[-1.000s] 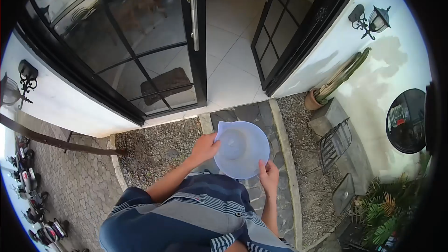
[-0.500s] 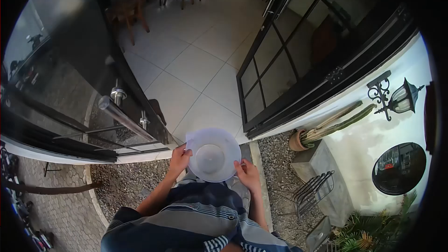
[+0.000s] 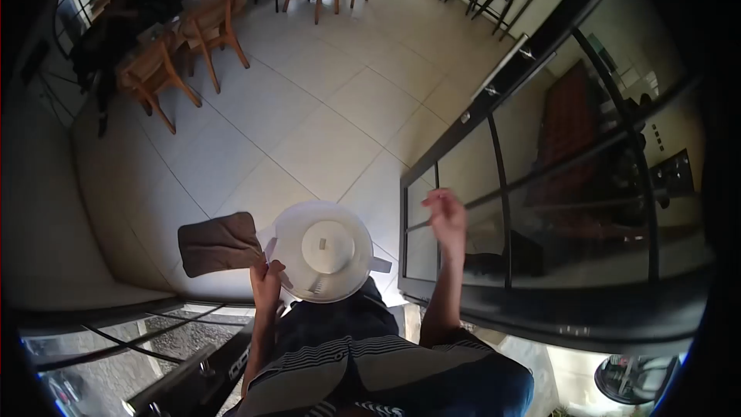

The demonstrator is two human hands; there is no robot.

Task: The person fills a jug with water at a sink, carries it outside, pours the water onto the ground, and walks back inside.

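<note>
A round, translucent plastic tub (image 3: 340, 256) is in front of my body at the bottom middle. My left hand (image 3: 266, 284) grips its left rim, fingers closed on the edge. Raised beside the glass door at the right, my right hand (image 3: 448, 220) is apart from the tub. It holds nothing that I can see, and its fingers are loosely bent and a little blurred. Near my left hand, a brown mat (image 3: 218, 245) lies on the tiled floor.
The black-framed glass door (image 3: 529, 216) stands along the right. Pale floor tiles (image 3: 289, 135) stretch ahead. Wooden chairs (image 3: 212, 35) line the left, and black stools (image 3: 494, 8) stand at a counter in the back right. Another door frame (image 3: 189, 378) is at the lower left.
I have moved forward through the doorway, and the view has turned. My right hand has let go of the tub and moved up toward the right door. My left hand still holds it.
</note>
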